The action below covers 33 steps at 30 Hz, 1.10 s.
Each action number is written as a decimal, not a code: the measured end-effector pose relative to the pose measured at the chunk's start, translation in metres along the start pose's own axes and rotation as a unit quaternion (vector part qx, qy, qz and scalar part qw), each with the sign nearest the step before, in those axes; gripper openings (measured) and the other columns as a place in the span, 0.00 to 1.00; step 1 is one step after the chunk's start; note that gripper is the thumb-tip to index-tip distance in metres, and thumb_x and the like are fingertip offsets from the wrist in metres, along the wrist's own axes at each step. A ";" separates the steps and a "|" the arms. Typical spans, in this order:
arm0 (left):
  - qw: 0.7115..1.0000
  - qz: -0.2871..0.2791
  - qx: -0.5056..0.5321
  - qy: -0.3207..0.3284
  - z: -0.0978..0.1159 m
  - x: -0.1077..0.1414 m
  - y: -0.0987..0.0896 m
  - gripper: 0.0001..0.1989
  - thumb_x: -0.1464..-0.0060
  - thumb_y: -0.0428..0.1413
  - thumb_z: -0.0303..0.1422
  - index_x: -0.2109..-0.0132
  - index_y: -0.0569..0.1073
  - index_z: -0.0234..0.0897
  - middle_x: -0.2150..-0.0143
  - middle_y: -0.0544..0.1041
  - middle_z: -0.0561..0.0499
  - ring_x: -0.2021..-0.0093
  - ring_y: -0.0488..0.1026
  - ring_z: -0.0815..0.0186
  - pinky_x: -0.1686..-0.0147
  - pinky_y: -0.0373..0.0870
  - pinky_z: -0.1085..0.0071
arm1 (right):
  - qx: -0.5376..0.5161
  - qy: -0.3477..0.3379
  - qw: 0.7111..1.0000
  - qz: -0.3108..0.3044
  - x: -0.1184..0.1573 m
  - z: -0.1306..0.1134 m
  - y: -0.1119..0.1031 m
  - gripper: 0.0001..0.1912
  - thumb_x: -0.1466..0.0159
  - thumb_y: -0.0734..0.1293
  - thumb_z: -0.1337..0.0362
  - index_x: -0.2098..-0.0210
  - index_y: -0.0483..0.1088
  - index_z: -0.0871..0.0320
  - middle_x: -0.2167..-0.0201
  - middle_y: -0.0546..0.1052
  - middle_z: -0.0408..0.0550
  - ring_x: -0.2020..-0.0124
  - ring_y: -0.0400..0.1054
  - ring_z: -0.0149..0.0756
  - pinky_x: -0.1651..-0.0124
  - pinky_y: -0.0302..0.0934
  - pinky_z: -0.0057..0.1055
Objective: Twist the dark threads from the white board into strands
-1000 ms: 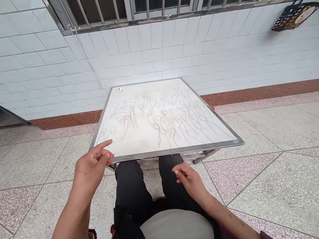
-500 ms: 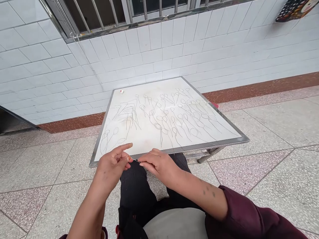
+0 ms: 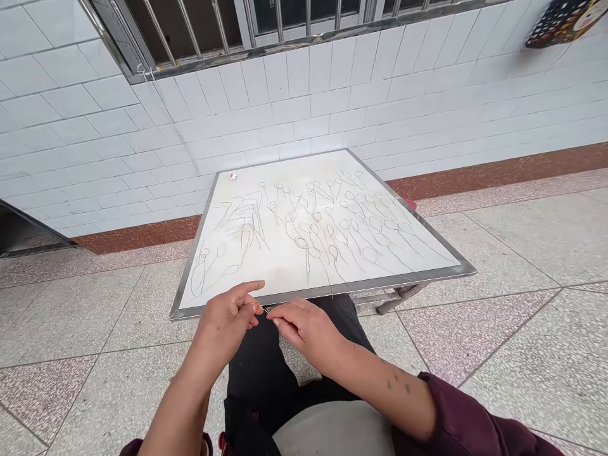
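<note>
At the table's front edge, my left hand (image 3: pixel 232 316) pinches a thin wire (image 3: pixel 266 311) between thumb and fingers, its index finger stretched out to the right. Close beside it on the right, my right hand (image 3: pixel 301 323) pinches the same wire, fingertips nearly touching those of the left. Many thin looped wires (image 3: pixel 301 243) lie spread over the middle and right of the white table (image 3: pixel 280 278). Bent wires without clear loops (image 3: pixel 244 215) lie on the left part, and a few looped ones (image 3: pixel 202 259) are near the front left corner.
A small white and red object (image 3: pixel 233 177) sits at the table's back left corner. Behind the table stands a white tiled wall (image 3: pixel 266 111) with a barred window. My legs (image 3: pixel 259 361) are under the front edge. A patterned cloth item (image 3: pixel 560 25) hangs at upper right.
Both hands have shifted slightly to the right, and my right hand sits a little lower. The wire between them is still held. The view has moved slightly.
</note>
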<state>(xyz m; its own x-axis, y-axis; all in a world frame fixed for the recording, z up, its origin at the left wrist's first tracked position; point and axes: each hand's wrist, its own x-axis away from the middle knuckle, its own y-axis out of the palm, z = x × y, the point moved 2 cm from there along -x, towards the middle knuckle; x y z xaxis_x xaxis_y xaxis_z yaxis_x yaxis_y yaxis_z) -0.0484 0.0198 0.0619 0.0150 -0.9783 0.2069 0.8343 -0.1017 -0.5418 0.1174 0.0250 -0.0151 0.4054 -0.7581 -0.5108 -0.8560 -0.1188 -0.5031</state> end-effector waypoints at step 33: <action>0.992 -0.043 0.120 0.016 0.000 0.016 0.009 0.27 0.48 0.56 0.41 0.42 0.71 0.38 0.65 0.80 0.49 0.75 0.68 0.68 0.72 0.68 0.69 | -0.077 0.146 0.986 0.018 0.000 -0.001 -0.010 0.10 0.34 0.62 0.64 0.58 0.75 0.54 0.74 0.75 0.41 0.75 0.66 0.30 0.70 0.59 0.26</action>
<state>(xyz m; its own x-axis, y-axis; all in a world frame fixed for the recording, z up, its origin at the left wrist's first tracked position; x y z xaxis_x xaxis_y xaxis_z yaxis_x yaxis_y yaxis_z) -0.0406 0.0031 0.0603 -0.0766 -0.9731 0.2171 0.9390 -0.1436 -0.3124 0.1259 0.0252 -0.0095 0.2830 -0.9134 -0.2926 -0.9161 -0.1670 -0.3646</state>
